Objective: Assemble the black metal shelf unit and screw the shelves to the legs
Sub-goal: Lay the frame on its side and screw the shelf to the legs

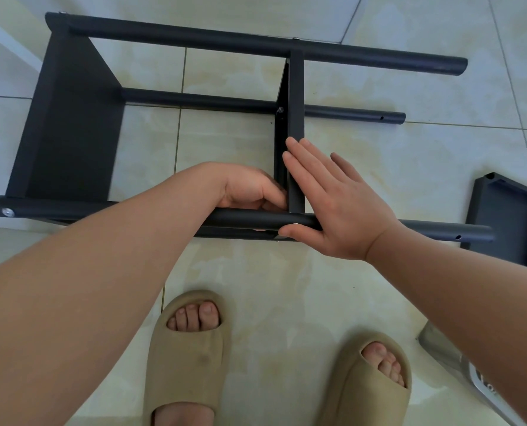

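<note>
At near leg (440, 230) joint, we note right hand (333, 204) flat, fingers straight, pressing middle shelf (296, 103), thumb on leg; left hand (250, 192) fingers curled at same corner, cannot tell what they pinch. Whole shelf unit (225, 38) lies sideways on tiled floor (379, 142); loose shelf (508, 219) near right.

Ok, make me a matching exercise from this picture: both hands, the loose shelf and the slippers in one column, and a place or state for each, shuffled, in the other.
1 left hand
2 right hand
3 loose shelf
4 slippers

A flat against the middle shelf
B beige, on the feet
C on the floor, far right
D fingers curled at the shelf-leg joint

Pairs: 1-D, 2-A, 3-C, 4-B
</note>
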### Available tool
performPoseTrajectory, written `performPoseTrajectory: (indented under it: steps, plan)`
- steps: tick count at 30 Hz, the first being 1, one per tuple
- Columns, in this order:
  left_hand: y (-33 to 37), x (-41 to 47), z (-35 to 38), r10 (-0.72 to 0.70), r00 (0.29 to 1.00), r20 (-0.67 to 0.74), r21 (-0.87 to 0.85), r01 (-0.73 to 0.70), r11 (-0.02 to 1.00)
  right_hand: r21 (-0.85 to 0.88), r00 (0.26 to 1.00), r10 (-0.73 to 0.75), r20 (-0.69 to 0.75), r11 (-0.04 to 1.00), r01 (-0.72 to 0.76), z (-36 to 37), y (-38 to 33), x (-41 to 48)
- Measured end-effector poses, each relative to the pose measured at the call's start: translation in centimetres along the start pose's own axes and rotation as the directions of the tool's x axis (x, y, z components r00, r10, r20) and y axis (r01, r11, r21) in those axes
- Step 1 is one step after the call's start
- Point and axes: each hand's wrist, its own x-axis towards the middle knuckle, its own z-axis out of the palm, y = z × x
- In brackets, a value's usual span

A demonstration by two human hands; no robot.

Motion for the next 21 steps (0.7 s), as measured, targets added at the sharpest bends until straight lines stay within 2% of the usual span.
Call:
performPoseTrajectory:
  steps: [14,21]
  plan:
    - [-0.12,0.05,-0.04,0.017,0.999,-0.032,-0.065,-0.019,0.998,-0.008,1.0,0.008,0.029,1.0,-0.007,-0.1,0.02,0.04]
    - [0.0,0.09,-0.03,-0.018,1.0,0.011,0.003,0.018,1.0,0.002,1.0,0.005,0.017,1.0,-0.005,-0.03,0.01,0.03]
